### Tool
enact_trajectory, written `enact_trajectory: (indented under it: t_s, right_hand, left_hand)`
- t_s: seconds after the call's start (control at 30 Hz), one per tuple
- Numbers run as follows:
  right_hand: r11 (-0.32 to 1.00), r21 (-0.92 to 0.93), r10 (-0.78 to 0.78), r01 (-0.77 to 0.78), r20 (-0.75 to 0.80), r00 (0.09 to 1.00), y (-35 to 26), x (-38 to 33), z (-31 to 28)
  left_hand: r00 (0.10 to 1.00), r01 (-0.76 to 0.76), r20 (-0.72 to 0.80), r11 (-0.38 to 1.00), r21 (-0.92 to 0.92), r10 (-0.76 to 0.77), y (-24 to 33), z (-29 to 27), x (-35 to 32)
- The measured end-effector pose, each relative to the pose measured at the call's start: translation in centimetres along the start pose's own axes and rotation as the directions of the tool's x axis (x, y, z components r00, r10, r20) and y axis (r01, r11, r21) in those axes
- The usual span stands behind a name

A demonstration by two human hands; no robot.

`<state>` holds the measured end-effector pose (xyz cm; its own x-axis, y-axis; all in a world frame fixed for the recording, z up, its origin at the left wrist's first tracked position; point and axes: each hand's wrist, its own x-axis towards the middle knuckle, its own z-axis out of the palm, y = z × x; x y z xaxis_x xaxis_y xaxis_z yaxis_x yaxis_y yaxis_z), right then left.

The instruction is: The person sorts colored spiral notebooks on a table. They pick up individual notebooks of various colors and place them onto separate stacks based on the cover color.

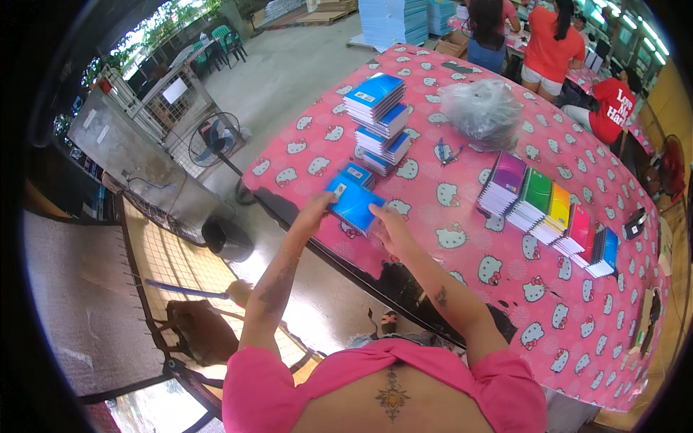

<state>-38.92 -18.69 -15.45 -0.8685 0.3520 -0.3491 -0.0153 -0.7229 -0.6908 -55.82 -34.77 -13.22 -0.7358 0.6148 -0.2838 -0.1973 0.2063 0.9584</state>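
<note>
Between my two hands is a blue spiral notebook (354, 203), held above the near left edge of the table. My left hand (317, 210) is closed on its left side. My right hand (390, 226) grips its right corner, thumb on the cover. Just behind it, another blue notebook (356, 174) lies partly covered by the held one. Farther back rises a stepped stack of blue notebooks (375, 92) with white page edges. On the right side of the table runs a row of notebook piles: purple (510, 173), green (538, 189), yellow (559, 205), red (579, 225) and blue (608, 247).
A pink patterned cloth (469, 209) covers the table. A clear plastic bundle (482, 112) sits at its far side, and a small black object (635, 223) at the right. A fan (214, 138) and black bin (227, 238) stand left. People in red (552, 43) work beyond.
</note>
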Motion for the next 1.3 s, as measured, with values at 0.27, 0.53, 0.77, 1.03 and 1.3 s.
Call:
enact_trajectory:
  t_s: [0.27, 0.53, 0.77, 1.03, 1.3]
  right_hand:
    - [0.98, -0.166, -0.139, 0.11, -0.173, 0.975, 1.7, 10.5, 4.9]
    - [0.975, -0.187, -0.178, 0.119, -0.337, 0.925, 0.8, 12.3, 0.4]
    - [0.418, -0.834, -0.719, 0.36, -0.062, 0.693, -0.1, 2.4, -10.4]
    - [0.032, -0.973, -0.991, -0.23, -0.06, 0.117, -14.3, -19.5, -31.5]
    - [0.556, -0.744, -0.826, -0.372, -0.544, -0.148, -30.5, -35.1, -53.1]
  left_hand:
    - [0.977, -0.175, -0.096, 0.973, 0.151, 0.191, 0.8, -5.7, 8.0]
    - [0.995, -0.022, -0.102, 0.987, -0.158, 0.006, -2.3, -1.3, 11.5]
    - [0.782, -0.312, -0.56, 0.95, 0.028, 0.273, -0.9, 0.7, 6.5]
    - [0.581, -0.791, 0.208, 0.486, 0.372, 0.787, -3.3, 21.1, -4.8]
    - [0.312, -0.895, 0.673, 0.445, -0.029, 0.671, -1.7, 48.8, -14.5]
